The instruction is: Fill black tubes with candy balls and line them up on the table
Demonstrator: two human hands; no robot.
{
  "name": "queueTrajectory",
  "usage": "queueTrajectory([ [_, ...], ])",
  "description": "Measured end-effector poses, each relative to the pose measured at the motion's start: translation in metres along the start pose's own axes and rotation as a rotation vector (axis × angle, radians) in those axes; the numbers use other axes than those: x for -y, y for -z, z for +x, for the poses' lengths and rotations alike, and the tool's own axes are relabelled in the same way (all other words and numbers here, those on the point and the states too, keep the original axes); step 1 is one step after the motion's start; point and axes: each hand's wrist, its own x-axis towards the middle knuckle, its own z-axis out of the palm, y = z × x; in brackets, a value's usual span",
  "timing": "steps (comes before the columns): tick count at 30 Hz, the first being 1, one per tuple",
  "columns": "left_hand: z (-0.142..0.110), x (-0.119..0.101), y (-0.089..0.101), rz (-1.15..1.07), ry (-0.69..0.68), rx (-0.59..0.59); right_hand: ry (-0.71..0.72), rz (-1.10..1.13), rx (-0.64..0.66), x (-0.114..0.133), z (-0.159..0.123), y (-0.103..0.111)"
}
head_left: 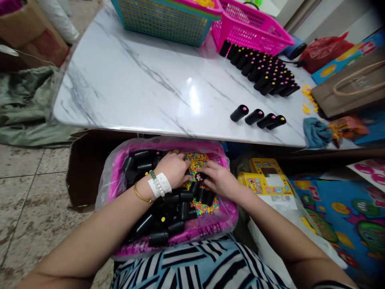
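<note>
A pink tub (116, 168), lined with clear plastic, sits on my lap. Inside lie many black tubes (158, 239) and a heap of small coloured balls (198, 160). Over these balls my right hand (219, 179) pinches a short black tube (199, 176), its open end facing up with coloured bits in it. My left hand (172, 170) is beside it, fingers bent down at the left edge of the balls. Something dark shows by its fingertips, but the fingers mostly hide what they grip.
On the marble-patterned table (135, 88) stand several black tubes in a row (254, 116) and a packed group of them (261, 72). Teal (162, 24) and pink (249, 28) baskets are at the back. A blue cloth (317, 132) lies near the right edge; yellow packaging (264, 176) is below.
</note>
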Motion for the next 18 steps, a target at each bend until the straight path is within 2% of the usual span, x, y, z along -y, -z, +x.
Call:
queueTrajectory([
  [2, 0.000, 0.002, -0.001, -0.003, -0.022, 0.018, -0.037, 0.159, -0.106, -0.003, -0.007, 0.006],
  [6, 0.002, 0.000, -0.003, 0.009, -0.050, 0.023, -0.102, 0.252, -0.255, 0.002, -0.016, 0.015],
  [9, 0.004, -0.005, -0.001, 0.007, -0.079, -0.026, -0.202, 0.304, -0.378, 0.009, -0.019, 0.030],
  [11, 0.005, -0.009, 0.002, -0.007, -0.100, -0.076, -0.270, 0.316, -0.510, 0.010, -0.020, 0.044],
  [15, 0.007, -0.014, 0.003, -0.118, -0.137, -0.156, -0.358, 0.245, -0.821, -0.002, -0.013, 0.068],
  [18, 0.009, -0.014, 0.001, -0.253, -0.155, -0.202, -0.409, 0.048, -0.954, -0.020, 0.003, 0.080],
])
